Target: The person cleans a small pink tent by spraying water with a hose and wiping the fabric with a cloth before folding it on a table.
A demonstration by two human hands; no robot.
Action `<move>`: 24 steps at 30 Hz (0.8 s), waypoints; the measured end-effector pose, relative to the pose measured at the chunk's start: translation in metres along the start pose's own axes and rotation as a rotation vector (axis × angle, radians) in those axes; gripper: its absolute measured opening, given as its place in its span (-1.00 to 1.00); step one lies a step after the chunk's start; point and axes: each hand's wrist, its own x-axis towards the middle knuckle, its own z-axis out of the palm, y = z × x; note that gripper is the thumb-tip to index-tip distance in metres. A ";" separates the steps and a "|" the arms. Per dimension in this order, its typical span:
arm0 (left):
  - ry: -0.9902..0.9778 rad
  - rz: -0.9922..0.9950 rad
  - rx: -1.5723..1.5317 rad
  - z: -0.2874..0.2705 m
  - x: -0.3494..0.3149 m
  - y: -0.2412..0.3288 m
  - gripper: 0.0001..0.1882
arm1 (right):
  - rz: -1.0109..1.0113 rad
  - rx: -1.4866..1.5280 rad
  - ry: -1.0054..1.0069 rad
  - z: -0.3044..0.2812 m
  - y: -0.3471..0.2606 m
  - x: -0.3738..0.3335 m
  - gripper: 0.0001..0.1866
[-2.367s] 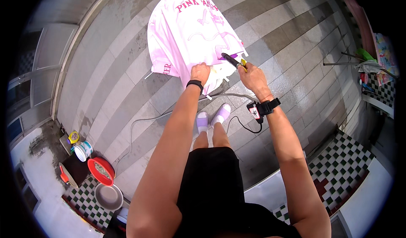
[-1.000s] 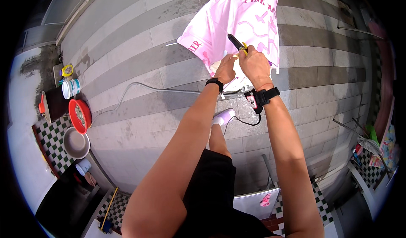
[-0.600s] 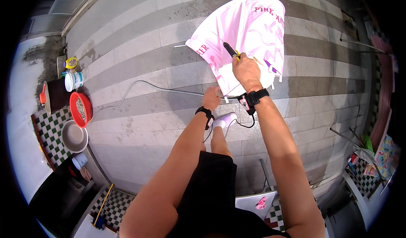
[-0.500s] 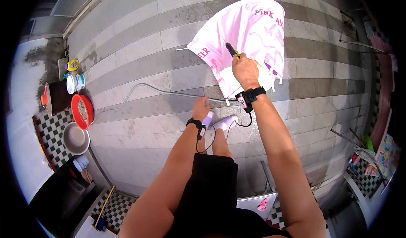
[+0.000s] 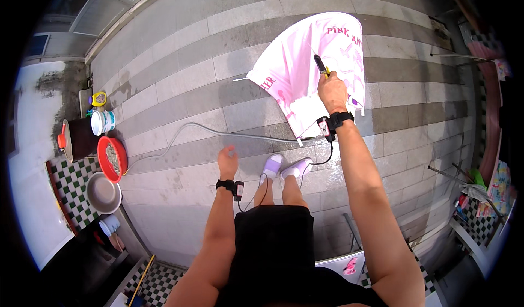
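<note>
My right hand point(image 5: 333, 92) is wrapped round a black and yellow hose spray nozzle point(image 5: 320, 65), which points away from me at a pink printed fabric cover point(image 5: 286, 61). A thin jet of water runs from its tip onto the cloth. The cover stands spread on the tiled floor, with a curved top edge and white ties along its lower edges. My left hand point(image 5: 227, 162) hangs to the left of my feet with its fingers loosely apart, holding nothing. A grey hose point(image 5: 229, 134) lies beyond it and runs toward the cover's lower corner, where part of it is hidden.
At left stand a red basin point(image 5: 121, 162), a grey basin point(image 5: 103, 193), a white bucket point(image 5: 102, 122) and a dark pot point(image 5: 81, 139). Metal bars point(image 5: 456, 56) jut in at right. Wet patches mark the grey floor point(image 5: 393, 97).
My left hand has moved left and back, away from the hose. My right hand and the nozzle have shifted slightly right in the view, still aimed at the cover.
</note>
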 end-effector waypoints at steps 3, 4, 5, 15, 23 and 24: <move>0.038 0.119 0.003 -0.004 0.000 0.005 -0.73 | 0.047 -0.018 0.064 -0.014 0.013 0.009 -0.55; 0.048 0.144 -0.001 -0.007 -0.001 0.004 -0.73 | 0.053 -0.029 0.084 -0.021 0.017 0.010 -0.55; 0.057 0.169 -0.006 -0.009 -0.002 0.002 -0.73 | 0.059 -0.042 0.103 -0.027 0.020 0.012 -0.56; 0.034 0.076 -0.004 -0.039 -0.008 -0.003 -0.73 | 0.011 -0.037 0.107 -0.042 0.008 -0.009 -0.54; 0.065 0.096 -0.016 -0.056 -0.008 -0.005 -0.74 | 0.061 -0.035 0.053 -0.059 0.009 -0.018 -0.56; 0.070 0.081 -0.024 -0.059 -0.008 -0.006 -0.74 | 0.061 -0.031 0.073 -0.059 0.011 -0.019 -0.55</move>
